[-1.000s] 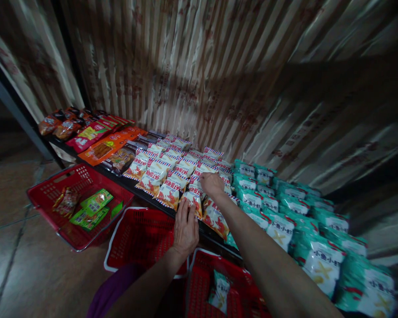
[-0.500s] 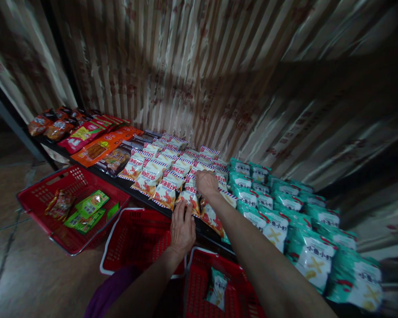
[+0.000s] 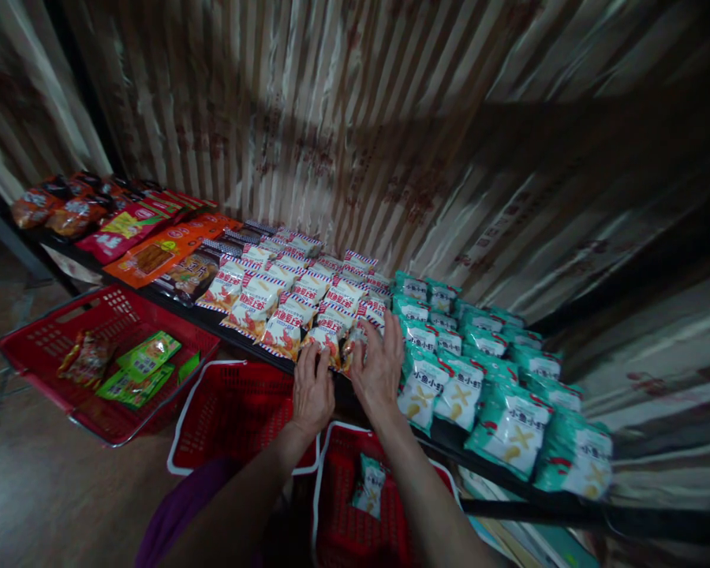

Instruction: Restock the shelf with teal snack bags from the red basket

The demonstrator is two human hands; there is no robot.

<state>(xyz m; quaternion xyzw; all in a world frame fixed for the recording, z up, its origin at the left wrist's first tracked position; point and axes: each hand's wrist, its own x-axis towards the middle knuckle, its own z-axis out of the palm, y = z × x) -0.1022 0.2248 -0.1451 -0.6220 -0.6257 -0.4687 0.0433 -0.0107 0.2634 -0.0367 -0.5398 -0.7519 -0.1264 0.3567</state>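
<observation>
Backdrop: a pleated, striped beige-and-brown sheet (image 3: 308,134) hangs behind everything. Below it runs a long black shelf (image 3: 485,465). Three red plastic baskets stand in front: left basket (image 3: 47,347), middle basket (image 3: 237,402), right basket (image 3: 334,465). Teal-and-white pillow bags (image 3: 461,386) fill rows on the shelf's right part. White-and-orange pillow bags with red lettering (image 3: 287,319) lie in rows at shelf centre. At their front row, left hand (image 3: 312,392): open, palm down, fingertips at a bag's lower edge; right hand (image 3: 382,371): open, fingers spread about the right-end bag. Flat green packets (image 3: 147,355) lie in the left basket.
</observation>
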